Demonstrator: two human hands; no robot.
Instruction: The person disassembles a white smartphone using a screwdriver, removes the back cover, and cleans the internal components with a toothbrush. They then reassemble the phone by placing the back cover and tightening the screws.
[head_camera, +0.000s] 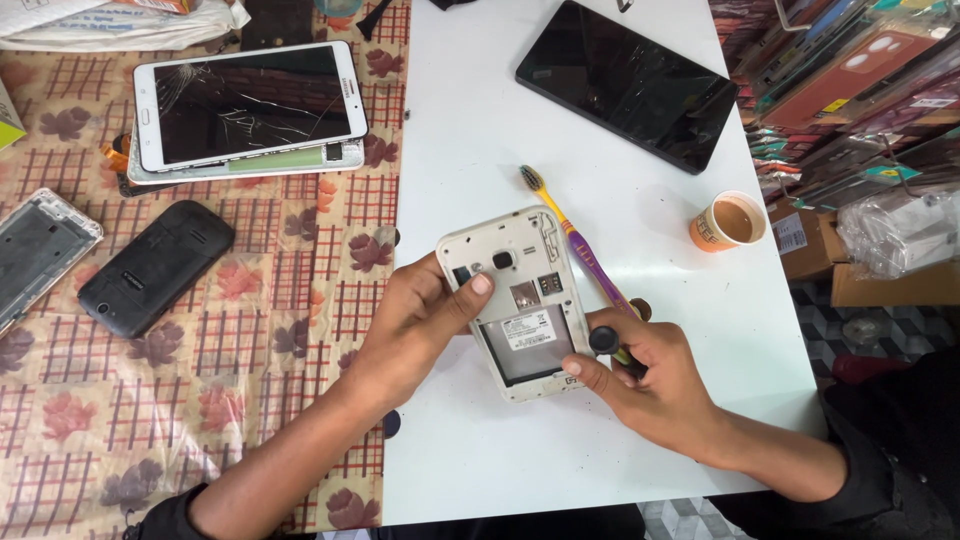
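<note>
At far left, a grey rectangular phone frame (40, 252) is seen lying on the patterned cloth (250, 330), which is printed with red checks and faded flowers. Beside it, a matt black phone with rounded corners (155, 267) is shown lying at a slant. Above, a white tablet (250, 103) with a cracked glossy screen is being carried on a second flat device.

On the smooth white table (480, 450), at centre, an opened white phone (520, 300) is being held back side up, its cover off, with the camera lens, metal card slots and a labelled battery bay exposed. Its left edge is being gripped by the left hand (420, 320), with the thumb pressed flat on the upper rear face and the fingers curled underneath. Its lower right corner is being steadied by the right hand (650, 380), whose thumb is resting on the rim while a black-capped tool (605, 340) is being pinched between the fingers.

Behind the phone, a purple and yellow toothbrush (575, 238) is lying diagonally, bristles at upper left. Farther right, a glossy black tablet (630, 85) is lying face up, and a small orange paper cup (728, 222) of brown drink is standing upright near the table's edge.
</note>
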